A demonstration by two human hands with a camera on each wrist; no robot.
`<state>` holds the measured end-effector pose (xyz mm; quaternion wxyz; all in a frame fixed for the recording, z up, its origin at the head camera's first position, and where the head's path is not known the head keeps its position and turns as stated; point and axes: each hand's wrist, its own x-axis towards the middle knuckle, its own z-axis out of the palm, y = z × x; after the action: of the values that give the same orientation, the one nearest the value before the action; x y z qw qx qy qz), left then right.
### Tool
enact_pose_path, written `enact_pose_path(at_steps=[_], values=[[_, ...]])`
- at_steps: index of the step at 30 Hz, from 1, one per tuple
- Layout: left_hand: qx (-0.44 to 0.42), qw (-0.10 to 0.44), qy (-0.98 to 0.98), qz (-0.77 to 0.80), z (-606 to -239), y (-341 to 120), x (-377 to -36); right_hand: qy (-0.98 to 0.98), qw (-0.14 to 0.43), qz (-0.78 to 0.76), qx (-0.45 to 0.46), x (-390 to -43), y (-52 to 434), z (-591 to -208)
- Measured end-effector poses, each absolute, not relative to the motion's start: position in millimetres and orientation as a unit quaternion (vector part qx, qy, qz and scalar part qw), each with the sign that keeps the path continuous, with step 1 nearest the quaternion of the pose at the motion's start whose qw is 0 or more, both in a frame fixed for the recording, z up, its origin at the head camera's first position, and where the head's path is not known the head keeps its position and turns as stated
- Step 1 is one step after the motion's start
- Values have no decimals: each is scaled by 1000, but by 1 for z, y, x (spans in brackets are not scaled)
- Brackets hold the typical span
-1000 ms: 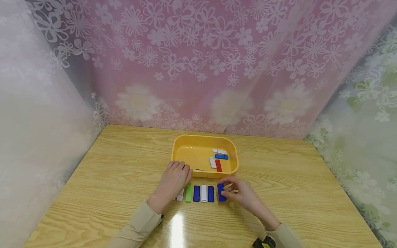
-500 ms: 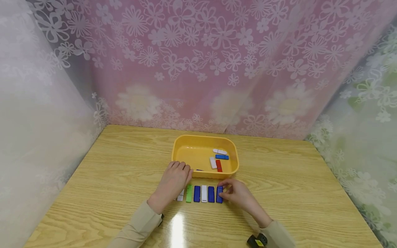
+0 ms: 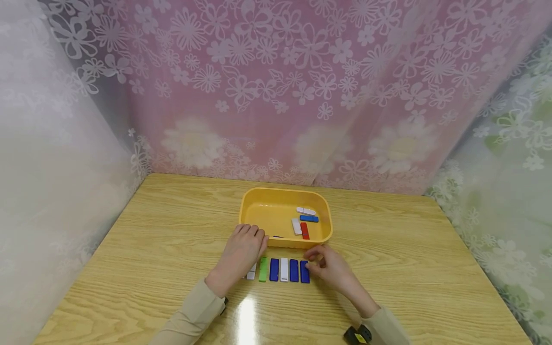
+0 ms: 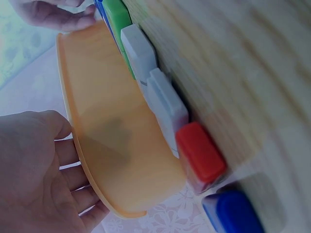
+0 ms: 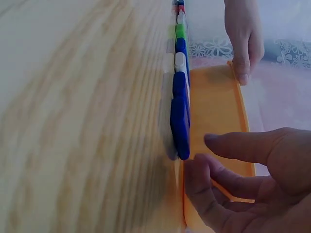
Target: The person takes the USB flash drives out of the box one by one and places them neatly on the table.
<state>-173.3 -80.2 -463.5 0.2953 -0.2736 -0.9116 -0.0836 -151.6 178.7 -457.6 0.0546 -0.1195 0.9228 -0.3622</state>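
Several USB sticks lie side by side in a row along the front of a yellow plastic bin [image 3: 284,243]. At the row's right end is a blue USB stick [image 5: 180,128], with my right hand [image 3: 335,270] just beside it. The right wrist view shows a gap between that hand's thumb [image 5: 238,145] and its bent fingers, with nothing held. My left hand [image 3: 240,251] grips the bin's near left rim, thumb on one side and fingers on the other. In the head view it hides the row's left end, where the left wrist view shows a red USB stick [image 4: 201,153] and another blue one [image 4: 235,213].
Inside the bin lie a red stick [image 3: 304,231], a light blue stick [image 3: 309,218] and two white ones, mostly toward the right side. A dark blue edge shows behind the front wall. The wooden table [image 3: 172,211] meets a floral curtain [image 3: 276,96] at the back.
My right hand moved left with the last blue USB stick, set it at the end of the row, and let go. My left hand stayed on the bin.
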Motion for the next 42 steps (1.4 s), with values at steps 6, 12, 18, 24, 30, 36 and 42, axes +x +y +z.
enact_pose_path(at_steps=[6,12,18,24,30,36,42], values=[[-273,297,-911,-85,-464,-80,-174,918,12,-383,-108,-151,182,-452],[-273,297,-911,-88,-465,-79,-174,914,-26,-388,-113,-153,183,-442],[-273,290,-913,-90,-464,-80,-173,906,-93,-391,-134,-167,183,-426],[-273,302,-909,-92,-465,-79,-174,914,-129,-354,-152,-187,175,-413],[-272,287,-914,-89,-464,-80,-173,936,-119,-299,-143,-211,158,-414],[-270,283,-916,-87,-465,-80,-173,958,-88,-237,-136,-231,145,-426],[-273,291,-913,-87,-466,-80,-174,973,-50,-183,-131,-244,140,-437]])
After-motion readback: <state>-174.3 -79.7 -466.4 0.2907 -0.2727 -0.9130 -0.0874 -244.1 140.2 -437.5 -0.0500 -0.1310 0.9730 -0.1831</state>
